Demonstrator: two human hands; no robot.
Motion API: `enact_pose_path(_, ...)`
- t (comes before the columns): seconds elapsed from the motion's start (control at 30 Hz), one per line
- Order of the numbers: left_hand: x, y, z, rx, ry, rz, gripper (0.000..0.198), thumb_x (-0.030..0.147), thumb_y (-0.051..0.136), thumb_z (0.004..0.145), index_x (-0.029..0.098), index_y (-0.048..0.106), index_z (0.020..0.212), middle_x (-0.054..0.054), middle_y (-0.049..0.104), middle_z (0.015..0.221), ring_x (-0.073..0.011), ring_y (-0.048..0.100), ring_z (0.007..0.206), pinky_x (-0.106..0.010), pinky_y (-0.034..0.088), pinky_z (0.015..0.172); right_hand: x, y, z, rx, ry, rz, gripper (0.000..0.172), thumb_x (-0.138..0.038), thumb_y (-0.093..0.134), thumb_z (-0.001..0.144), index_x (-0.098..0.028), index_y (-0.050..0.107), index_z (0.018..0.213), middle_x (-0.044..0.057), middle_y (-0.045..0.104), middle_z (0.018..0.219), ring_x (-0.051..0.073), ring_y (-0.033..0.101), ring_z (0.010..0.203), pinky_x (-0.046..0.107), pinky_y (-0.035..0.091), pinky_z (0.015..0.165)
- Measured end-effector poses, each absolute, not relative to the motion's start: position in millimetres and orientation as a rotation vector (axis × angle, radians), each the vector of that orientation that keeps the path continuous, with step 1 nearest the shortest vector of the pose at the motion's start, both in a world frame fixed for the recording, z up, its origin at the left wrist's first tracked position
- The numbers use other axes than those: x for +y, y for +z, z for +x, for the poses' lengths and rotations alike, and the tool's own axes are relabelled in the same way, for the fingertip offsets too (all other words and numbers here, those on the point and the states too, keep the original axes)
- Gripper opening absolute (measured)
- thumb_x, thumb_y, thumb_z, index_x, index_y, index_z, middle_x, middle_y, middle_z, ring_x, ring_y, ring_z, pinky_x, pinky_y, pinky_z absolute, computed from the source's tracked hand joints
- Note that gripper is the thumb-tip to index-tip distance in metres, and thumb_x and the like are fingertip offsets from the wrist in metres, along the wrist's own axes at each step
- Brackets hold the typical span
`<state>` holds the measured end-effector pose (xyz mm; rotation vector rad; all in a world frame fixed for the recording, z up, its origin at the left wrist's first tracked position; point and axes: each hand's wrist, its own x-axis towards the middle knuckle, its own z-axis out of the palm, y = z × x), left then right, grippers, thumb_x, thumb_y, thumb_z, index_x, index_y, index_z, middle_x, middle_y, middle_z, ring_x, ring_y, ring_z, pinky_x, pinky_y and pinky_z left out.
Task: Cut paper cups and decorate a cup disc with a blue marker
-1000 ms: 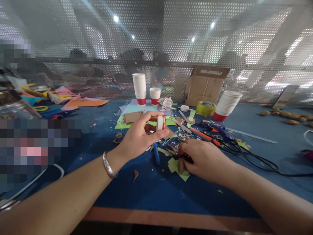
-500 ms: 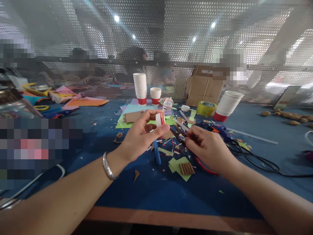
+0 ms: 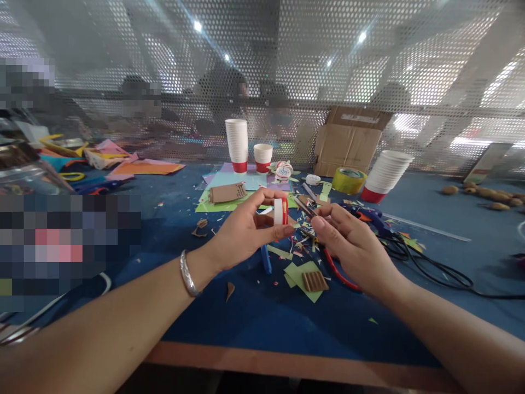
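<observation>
My left hand (image 3: 241,235) pinches a small white and red piece, which looks like a cut-down paper cup (image 3: 279,212), between thumb and fingers above the table. Just right of it, my right hand (image 3: 355,243) grips a pair of scissors (image 3: 304,206) whose blades are spread and point toward the cup. A red handle loop (image 3: 338,271) hangs below that hand. Beneath both hands lie paper scraps and a blue stick (image 3: 266,260). Nearer to me, a piece of corrugated cardboard (image 3: 315,281) rests on green paper (image 3: 293,273).
Stacked paper cups (image 3: 237,145) stand at the back, with another leaning stack (image 3: 388,174) at right. Yellow tape (image 3: 348,180), a cardboard box (image 3: 346,145) and a blue glue gun (image 3: 371,219) with black cable (image 3: 435,273) are near. Coloured paper (image 3: 147,169) lies left.
The cup piece in my left hand has moved right and slightly down, and has turned a little. In my right hand the scissors have tilted, and their blades look farther apart.
</observation>
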<state>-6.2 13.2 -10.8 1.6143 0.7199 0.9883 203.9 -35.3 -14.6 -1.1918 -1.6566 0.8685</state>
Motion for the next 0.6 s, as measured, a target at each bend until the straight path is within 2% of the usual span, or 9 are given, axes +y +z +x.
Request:
enact_pose_path(0.27,12.9,-8.8,-8.8,0.690,0.980,1.671,0.051,0.027,0.080,0.080,0.022,0.051,0.122,-0.005,0.067,0.105,-0.0179,0.068,0.095,-0.030,0.058,0.081,-39.3,-10.6,202.6,-1.683,0.983,-1.123,0.031,-0.053,0.052,0.098,-0.021,0.054,0.100,-0.007,0.041,0.070,0.008,0.031,0.055,0.023,0.024,0.047)
enact_pose_path(0.47,12.8,-10.4,-7.3,0.658,0.968,1.680,0.051,0.024,0.079,0.079,0.021,0.052,0.122,-0.006,0.065,0.104,-0.0159,0.067,0.091,-0.029,0.058,0.079,-36.9,-11.3,200.7,-1.704,1.029,-1.110,0.033,-0.050,0.061,0.094,-0.020,0.053,0.105,-0.005,0.052,0.073,0.009,0.048,0.063,0.023,0.036,0.056)
enact_pose_path(0.6,13.7,-11.4,-7.1,0.667,0.969,1.721,0.051,0.025,0.079,0.080,0.021,0.052,0.123,-0.007,0.065,0.107,-0.0182,0.067,0.093,-0.033,0.058,0.082,-37.3,-13.2,202.1,-1.729,0.980,-1.154,0.035,-0.053,0.060,0.093,-0.021,0.054,0.106,-0.005,0.054,0.070,0.011,0.050,0.061,0.024,0.036,0.055)
